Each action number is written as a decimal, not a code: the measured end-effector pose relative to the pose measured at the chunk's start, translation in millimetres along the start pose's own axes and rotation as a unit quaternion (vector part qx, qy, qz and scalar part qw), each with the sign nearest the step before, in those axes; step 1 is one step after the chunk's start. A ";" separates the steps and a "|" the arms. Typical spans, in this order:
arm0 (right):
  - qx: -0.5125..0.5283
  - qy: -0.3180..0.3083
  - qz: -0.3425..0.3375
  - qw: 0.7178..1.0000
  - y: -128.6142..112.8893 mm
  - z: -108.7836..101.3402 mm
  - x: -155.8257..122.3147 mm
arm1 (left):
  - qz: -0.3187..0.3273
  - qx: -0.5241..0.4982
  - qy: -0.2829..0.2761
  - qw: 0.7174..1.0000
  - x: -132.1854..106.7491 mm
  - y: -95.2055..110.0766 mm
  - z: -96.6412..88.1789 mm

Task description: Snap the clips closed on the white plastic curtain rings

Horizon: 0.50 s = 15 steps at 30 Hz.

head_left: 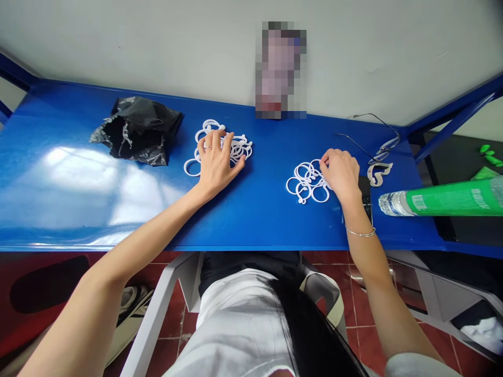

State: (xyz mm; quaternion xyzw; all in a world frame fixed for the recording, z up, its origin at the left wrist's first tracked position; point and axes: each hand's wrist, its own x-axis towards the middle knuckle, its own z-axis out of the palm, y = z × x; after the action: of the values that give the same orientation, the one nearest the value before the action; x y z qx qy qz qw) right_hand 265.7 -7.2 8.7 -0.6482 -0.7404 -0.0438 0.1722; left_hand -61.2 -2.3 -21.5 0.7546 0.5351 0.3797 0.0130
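A pile of white plastic rings (239, 150) with small eyelets, like curtain rings, lies on the blue table. My left hand (216, 162) rests over this pile, fingers spread and bent down, thumb apart; its palm hides some rings. Farther right is a smaller group of the same white rings (303, 183), lying loosely over one another. At that group's right edge my right hand (341, 170) is closed, thumb and fingertips pinched on a ring. The curled fingers partly cover what they grip.
A crumpled black plastic bag (147, 128) lies open at left. Eyeglasses (387, 149), a pale wristwatch-like strap (379, 174), a dark phone-like object (365, 196) and a green-labelled bottle (440, 200) are at right. A blurred object (279, 70) stands against the wall.
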 end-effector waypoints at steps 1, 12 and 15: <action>0.003 0.016 0.006 1.000 -2.1 -2.7 1.1 | 0.010 0.000 -0.008 1.000 0.3 2.1 -1.1; 0.183 0.084 -0.089 0.976 -55.2 -16.0 -5.0 | 0.222 -0.061 -0.113 0.967 -5.9 29.6 -6.3; 0.230 0.059 -0.156 0.959 -74.8 -6.4 -16.4 | 0.265 -0.063 -0.117 0.955 -8.8 33.1 -6.8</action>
State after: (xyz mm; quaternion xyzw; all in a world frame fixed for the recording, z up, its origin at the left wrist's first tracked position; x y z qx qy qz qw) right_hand 195.6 -36.1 21.4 -0.4641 -0.8110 0.0632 0.3505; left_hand -40.0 -26.2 -7.5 0.9061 0.2852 0.3118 0.0218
